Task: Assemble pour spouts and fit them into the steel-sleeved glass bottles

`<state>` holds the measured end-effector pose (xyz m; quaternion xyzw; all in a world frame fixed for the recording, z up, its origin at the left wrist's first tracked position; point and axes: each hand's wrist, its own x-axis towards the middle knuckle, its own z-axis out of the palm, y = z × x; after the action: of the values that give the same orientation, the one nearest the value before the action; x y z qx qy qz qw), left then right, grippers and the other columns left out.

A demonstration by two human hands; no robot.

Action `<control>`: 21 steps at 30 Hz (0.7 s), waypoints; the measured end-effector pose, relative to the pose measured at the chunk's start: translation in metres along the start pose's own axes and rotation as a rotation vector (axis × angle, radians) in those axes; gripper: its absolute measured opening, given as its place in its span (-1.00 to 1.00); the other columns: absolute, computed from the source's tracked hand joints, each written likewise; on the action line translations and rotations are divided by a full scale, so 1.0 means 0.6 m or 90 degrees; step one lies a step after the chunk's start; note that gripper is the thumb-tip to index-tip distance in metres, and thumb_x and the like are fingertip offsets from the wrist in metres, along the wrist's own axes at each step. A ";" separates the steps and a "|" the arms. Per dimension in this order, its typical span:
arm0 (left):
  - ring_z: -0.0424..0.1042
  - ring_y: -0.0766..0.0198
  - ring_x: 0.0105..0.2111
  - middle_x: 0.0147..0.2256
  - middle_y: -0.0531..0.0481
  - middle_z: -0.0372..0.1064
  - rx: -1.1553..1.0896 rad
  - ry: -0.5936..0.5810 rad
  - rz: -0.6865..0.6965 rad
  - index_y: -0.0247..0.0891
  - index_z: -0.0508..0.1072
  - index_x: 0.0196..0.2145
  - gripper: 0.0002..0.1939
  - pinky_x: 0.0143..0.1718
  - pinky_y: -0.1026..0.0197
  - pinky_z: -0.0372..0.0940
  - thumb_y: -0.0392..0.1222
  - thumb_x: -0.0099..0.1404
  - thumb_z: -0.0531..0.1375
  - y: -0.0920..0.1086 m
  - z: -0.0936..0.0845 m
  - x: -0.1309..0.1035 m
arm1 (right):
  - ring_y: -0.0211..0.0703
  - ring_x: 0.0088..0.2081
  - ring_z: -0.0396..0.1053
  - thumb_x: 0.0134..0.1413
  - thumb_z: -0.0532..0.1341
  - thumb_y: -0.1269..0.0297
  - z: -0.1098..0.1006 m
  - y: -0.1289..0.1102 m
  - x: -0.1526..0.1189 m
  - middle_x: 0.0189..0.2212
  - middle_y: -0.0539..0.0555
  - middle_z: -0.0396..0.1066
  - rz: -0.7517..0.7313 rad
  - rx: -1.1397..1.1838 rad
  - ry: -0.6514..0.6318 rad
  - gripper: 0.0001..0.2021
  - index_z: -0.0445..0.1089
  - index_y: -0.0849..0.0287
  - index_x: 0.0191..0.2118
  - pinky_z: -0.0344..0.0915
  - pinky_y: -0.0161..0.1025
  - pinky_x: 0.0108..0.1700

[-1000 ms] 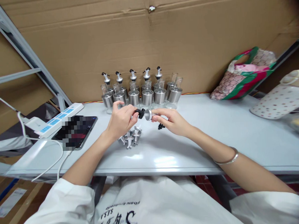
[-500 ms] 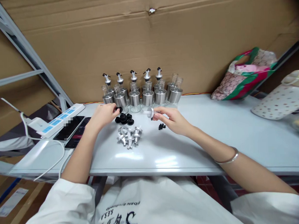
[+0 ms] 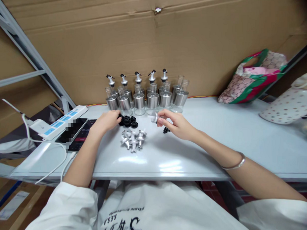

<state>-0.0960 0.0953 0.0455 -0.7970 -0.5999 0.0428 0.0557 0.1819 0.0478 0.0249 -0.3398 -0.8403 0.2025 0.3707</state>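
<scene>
My left hand (image 3: pixel 108 120) is closed at the left edge of a small pile of black rubber stoppers (image 3: pixel 127 121), its fingertips pinched on one black stopper partly hidden by them. In my right hand (image 3: pixel 177 124) is a silver pourer spout (image 3: pixel 154 117), pinched between thumb and fingers with its wide clear end pointing left. Below the stoppers lies a heap of silver pourer spouts (image 3: pixel 133 140). Several tiny black caps (image 3: pixel 166 130) rest on the table just under my right hand, partly covered by it.
Glass bottles with steel sleeves (image 3: pixel 152 100) stand in rows at the back, several rear ones fitted with pourers (image 3: pixel 138 75). To the left are a power strip (image 3: pixel 64 121) and phones (image 3: pixel 80 136) with cables. A patterned bag (image 3: pixel 239 85) and a dotted container (image 3: pixel 281 105) stand right.
My left hand has moved slightly down, bringing its black stopper against the pile. My right hand stays nearly in place with the spout, which has turned a little.
</scene>
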 end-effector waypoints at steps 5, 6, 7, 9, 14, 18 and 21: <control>0.44 0.10 -0.23 -0.20 -0.14 0.46 0.001 0.009 0.014 -0.24 0.36 -0.14 -0.77 -0.31 0.22 0.21 -0.21 0.30 -0.01 -0.004 0.003 0.004 | -0.25 -0.45 0.34 0.27 0.00 0.19 0.005 -0.001 -0.002 -0.47 0.03 0.43 -0.016 -0.033 -0.020 -0.79 0.28 0.19 -0.19 0.19 -0.35 -0.40; 0.44 0.11 -0.22 -0.20 -0.14 0.46 0.002 0.012 0.011 -0.24 0.37 -0.14 -0.77 -0.30 0.23 0.22 -0.21 0.31 -0.01 -0.005 0.004 0.006 | -0.25 -0.45 0.34 0.26 0.00 0.19 0.005 -0.001 -0.002 -0.46 0.04 0.44 -0.026 -0.047 -0.023 -0.78 0.29 0.20 -0.19 0.18 -0.35 -0.39; 0.44 0.11 -0.22 -0.20 -0.14 0.47 0.002 0.015 0.006 -0.24 0.37 -0.14 -0.77 -0.29 0.23 0.22 -0.20 0.32 -0.01 -0.006 0.006 0.007 | -0.24 -0.44 0.34 0.26 0.01 0.19 0.005 -0.001 -0.002 -0.45 0.05 0.44 -0.038 -0.060 -0.024 -0.78 0.31 0.20 -0.19 0.19 -0.34 -0.38; 0.45 0.10 -0.21 -0.17 -0.15 0.46 0.004 0.025 -0.006 -0.25 0.36 -0.12 -0.76 -0.27 0.22 0.23 -0.19 0.33 -0.02 -0.009 0.009 0.010 | -0.23 -0.42 0.35 0.26 0.02 0.21 0.005 -0.002 -0.002 -0.42 0.06 0.45 -0.056 -0.080 -0.023 -0.78 0.33 0.20 -0.20 0.19 -0.33 -0.35; 0.43 0.00 -0.16 -0.12 -0.21 0.44 0.014 0.045 -0.023 -0.26 0.34 -0.05 -0.72 -0.21 0.14 0.25 -0.20 0.32 0.00 -0.016 0.019 0.018 | -0.21 -0.40 0.36 0.26 0.02 0.20 0.003 -0.003 -0.002 -0.40 0.06 0.47 -0.061 -0.092 -0.018 -0.78 0.34 0.18 -0.19 0.19 -0.31 -0.34; 0.45 -0.01 -0.17 -0.15 -0.21 0.46 0.021 0.026 -0.015 -0.23 0.40 -0.10 -0.73 -0.22 0.13 0.26 -0.21 0.30 0.01 -0.024 0.030 0.027 | -0.20 -0.38 0.37 0.25 0.05 0.21 0.004 -0.002 -0.001 -0.37 0.07 0.48 -0.086 -0.102 -0.011 -0.79 0.37 0.18 -0.20 0.20 -0.28 -0.30; 0.44 0.01 -0.16 -0.14 -0.19 0.46 0.026 0.027 -0.016 -0.21 0.41 -0.12 -0.74 -0.21 0.16 0.26 -0.21 0.28 0.03 -0.028 0.036 0.033 | -0.18 -0.36 0.36 0.25 0.06 0.21 0.006 0.000 -0.001 -0.39 0.08 0.46 -0.104 -0.134 0.001 -0.78 0.40 0.19 -0.22 0.19 -0.24 -0.24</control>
<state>-0.1097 0.1195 0.0262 -0.7888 -0.6075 0.0376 0.0855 0.1795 0.0475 0.0223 -0.3074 -0.8815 0.0824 0.3489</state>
